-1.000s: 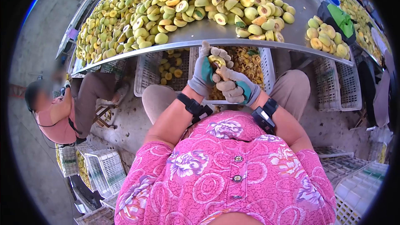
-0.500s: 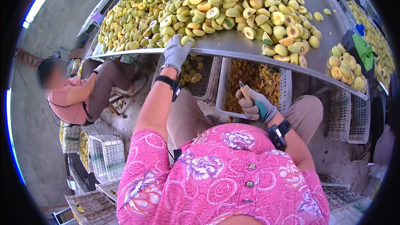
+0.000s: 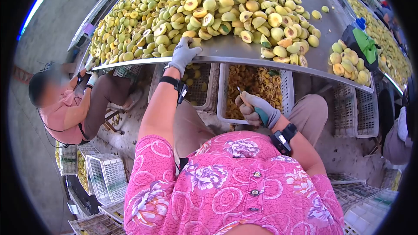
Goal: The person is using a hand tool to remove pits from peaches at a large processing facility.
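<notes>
Steel table [image 3: 244, 52] edge: left hand [image 3: 183, 54] curled on peach half [image 3: 194, 42]; right hand [image 3: 254, 109] gripping knife [image 3: 250, 102] over crate [image 3: 285, 88].

One head-worn fisheye view looks steeply down, close over the steel table [image 3: 244, 52].

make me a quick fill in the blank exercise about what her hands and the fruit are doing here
1. The left hand reaches up to the edge of the metal ____, beside the fruit pile.
2. The right hand grips a small tool with a ____ handle.
3. The white crate under the table holds fruit coloured ____.
4. Both hands wear grey ____.

Missing words: table; green; yellow; gloves
</notes>
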A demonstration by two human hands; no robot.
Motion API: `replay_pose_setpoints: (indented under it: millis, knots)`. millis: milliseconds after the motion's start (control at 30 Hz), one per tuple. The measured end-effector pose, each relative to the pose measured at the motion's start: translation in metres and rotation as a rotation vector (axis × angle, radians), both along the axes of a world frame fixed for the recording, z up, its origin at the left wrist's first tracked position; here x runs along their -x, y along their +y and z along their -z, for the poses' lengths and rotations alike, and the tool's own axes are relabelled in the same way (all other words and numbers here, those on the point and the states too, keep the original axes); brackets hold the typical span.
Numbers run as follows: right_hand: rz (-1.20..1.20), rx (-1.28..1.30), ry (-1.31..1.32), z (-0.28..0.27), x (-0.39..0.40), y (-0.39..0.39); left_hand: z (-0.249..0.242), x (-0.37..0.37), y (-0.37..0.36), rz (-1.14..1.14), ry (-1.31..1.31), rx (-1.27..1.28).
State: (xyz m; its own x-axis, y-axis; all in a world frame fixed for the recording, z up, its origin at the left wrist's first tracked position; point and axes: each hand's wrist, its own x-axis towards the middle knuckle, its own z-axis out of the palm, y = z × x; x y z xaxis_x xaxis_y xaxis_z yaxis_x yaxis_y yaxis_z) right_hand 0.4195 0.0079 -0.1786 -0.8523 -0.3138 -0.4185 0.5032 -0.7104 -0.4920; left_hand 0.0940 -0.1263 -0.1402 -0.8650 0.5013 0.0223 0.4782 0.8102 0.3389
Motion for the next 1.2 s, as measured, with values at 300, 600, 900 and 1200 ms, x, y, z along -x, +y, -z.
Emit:
replay_pose_setpoints:
  millis: [300,600,900,1200]
  knots:
    - [0.140,-0.340,0.121,-0.034,0.003,-0.008,0.022,-0.097,0.018,0.262,-1.299,-1.570]
    - [0.313,-0.813,0.239,-0.057,0.007,-0.010,0.032,-0.163,0.031,0.322,-1.364,-1.571]
    - [0.350,-0.930,0.248,-0.047,0.015,-0.014,0.025,-0.189,0.038,0.371,-1.276,-1.558]
    - [0.368,-0.879,0.267,-0.032,0.014,-0.018,0.013,-0.203,0.052,0.163,-1.022,-1.451]
